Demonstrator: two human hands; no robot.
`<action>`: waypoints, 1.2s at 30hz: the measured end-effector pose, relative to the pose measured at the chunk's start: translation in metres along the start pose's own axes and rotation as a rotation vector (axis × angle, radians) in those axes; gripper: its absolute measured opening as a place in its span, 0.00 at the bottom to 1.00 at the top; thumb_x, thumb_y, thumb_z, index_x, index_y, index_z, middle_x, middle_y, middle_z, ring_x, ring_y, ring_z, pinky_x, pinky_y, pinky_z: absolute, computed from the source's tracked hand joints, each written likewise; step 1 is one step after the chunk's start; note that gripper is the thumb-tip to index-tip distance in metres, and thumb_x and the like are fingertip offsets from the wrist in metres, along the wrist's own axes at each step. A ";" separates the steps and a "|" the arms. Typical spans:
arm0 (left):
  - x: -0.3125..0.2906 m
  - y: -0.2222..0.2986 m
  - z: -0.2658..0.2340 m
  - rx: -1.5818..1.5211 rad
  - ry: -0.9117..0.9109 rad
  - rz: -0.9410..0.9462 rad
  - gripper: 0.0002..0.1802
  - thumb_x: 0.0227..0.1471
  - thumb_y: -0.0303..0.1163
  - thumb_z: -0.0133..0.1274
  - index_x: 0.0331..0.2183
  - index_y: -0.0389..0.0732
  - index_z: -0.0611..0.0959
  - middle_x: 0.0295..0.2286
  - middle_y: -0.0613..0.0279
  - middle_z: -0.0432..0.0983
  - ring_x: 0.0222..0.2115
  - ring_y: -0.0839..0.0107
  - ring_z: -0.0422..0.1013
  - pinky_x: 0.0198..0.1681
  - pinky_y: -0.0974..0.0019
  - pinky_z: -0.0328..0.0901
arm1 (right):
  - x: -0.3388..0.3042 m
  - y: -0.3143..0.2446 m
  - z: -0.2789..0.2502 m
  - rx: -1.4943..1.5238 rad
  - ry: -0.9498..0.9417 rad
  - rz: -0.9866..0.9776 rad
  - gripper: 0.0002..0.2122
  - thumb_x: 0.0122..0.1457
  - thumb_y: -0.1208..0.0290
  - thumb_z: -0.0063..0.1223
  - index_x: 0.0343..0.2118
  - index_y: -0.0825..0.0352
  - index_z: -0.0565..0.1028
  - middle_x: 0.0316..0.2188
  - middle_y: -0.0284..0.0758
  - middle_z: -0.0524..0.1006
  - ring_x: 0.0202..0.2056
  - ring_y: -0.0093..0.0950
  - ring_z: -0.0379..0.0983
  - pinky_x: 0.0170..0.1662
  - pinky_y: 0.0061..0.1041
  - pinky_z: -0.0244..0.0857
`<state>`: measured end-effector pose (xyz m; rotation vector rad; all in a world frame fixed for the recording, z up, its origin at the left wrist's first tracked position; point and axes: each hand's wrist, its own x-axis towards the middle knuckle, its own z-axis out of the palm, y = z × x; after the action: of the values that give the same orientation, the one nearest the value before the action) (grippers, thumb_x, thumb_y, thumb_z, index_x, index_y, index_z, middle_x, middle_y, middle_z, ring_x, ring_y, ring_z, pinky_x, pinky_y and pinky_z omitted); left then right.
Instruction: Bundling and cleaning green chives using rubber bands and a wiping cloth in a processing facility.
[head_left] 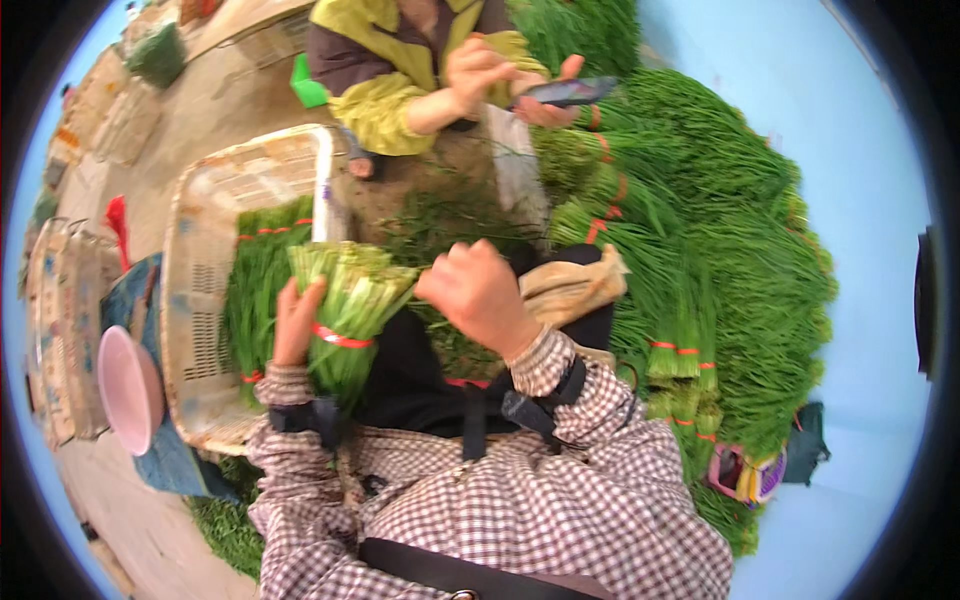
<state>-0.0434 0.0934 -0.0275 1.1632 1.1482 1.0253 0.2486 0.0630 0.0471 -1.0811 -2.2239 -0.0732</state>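
My left hand [297,322] is closed around the side of a bundle of chives [345,300], its pale stem ends facing up and away from me. A red band [342,337] wraps the bundle's middle, and its green leaves hang down towards my lap. Just right of the stem ends, my right hand [478,298] is raised with its fingers curled in. What those fingers hold, if anything, is hidden. Left of the bundle, a pale plastic crate [180,300] has more red-banded chives [258,275] lying inside it.
A large heap of chives [745,270] fills the right side along a blue wall [850,450]. Across from me sits a person [400,80] holding a phone [568,92]. A tan cloth [570,287] lies by my right knee. A pink basin [130,390] leans beyond the crate.
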 end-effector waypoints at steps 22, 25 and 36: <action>-0.002 0.021 0.045 0.233 -0.190 0.209 0.42 0.44 0.37 0.66 0.56 0.31 0.65 0.46 0.55 0.74 0.47 0.69 0.71 0.51 0.66 0.64 | 0.003 -0.021 0.015 0.138 -0.029 0.098 0.11 0.50 0.69 0.60 0.37 0.60 0.76 0.40 0.28 0.73 0.41 0.27 0.70 0.42 0.28 0.60; -0.001 0.019 0.050 0.381 -0.141 0.237 0.42 0.41 0.39 0.68 0.54 0.32 0.68 0.42 0.53 0.78 0.43 0.66 0.75 0.48 0.66 0.67 | 0.000 -0.021 0.012 0.100 -0.047 0.108 0.11 0.50 0.68 0.59 0.37 0.60 0.76 0.39 0.28 0.73 0.41 0.27 0.69 0.42 0.28 0.60; -0.005 0.031 0.063 0.505 -0.091 0.258 0.30 0.45 0.42 0.63 0.47 0.36 0.75 0.33 0.52 0.80 0.34 0.60 0.78 0.39 0.62 0.69 | -0.005 -0.014 0.013 0.113 -0.087 0.156 0.07 0.51 0.65 0.59 0.31 0.59 0.76 0.30 0.25 0.73 0.35 0.26 0.68 0.40 0.27 0.57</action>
<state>0.0177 0.0833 0.0059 1.7769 1.2442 0.8832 0.2340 0.0542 0.0372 -1.2102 -2.1829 0.1671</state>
